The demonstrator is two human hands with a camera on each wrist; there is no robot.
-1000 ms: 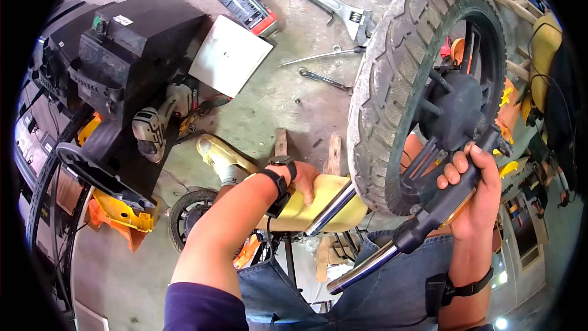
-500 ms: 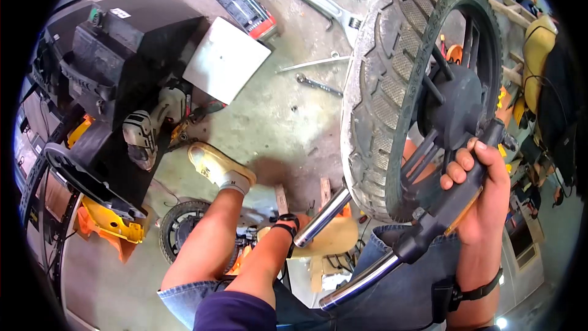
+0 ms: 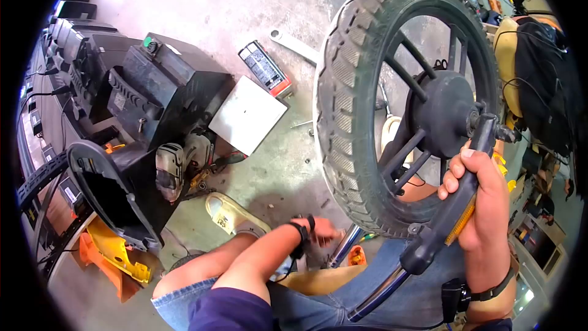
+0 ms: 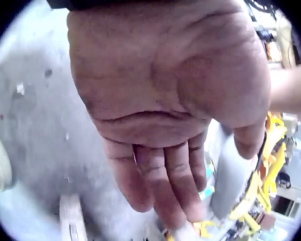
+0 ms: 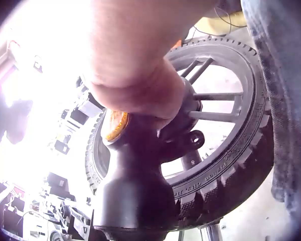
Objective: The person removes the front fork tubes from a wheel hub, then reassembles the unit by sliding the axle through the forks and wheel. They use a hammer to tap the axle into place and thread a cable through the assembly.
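You're gripping the fork (image 3: 427, 249) with your right hand (image 3: 484, 208) only, and your left hand (image 4: 160, 115) is hanging open, so the wheel (image 3: 343, 104) is risking a swing down.

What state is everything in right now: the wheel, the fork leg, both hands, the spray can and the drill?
wheel: upright, seated in the fork, tyre on.
fork leg: gripped by the right hand.
right hand: fingers curled round the fork leg.
left hand: open, fingers relaxed, holding nothing.
spray can: lying on its side on the floor.
cordless drill: lying on the floor.
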